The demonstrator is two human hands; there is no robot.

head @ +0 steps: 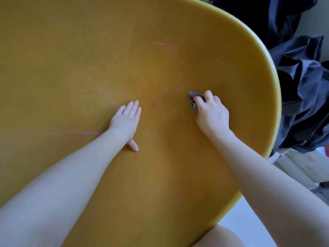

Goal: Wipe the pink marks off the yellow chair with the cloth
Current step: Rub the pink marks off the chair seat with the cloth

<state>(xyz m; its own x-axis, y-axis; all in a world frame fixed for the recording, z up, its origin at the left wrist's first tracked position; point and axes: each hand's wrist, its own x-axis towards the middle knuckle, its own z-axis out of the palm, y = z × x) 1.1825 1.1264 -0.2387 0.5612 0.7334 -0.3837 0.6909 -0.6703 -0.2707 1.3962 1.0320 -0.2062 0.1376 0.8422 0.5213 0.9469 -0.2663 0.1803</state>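
I see the yellow chair [71,41] filling my view, its smooth seat streaked with faint pink marks [165,44]; a small dark cloth [195,95] lies bunched right of centre.

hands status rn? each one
Left hand: open, fingers straight, palm flat on the chair, holding nothing.
Right hand: fingers curled round the cloth, pressing it on the chair.
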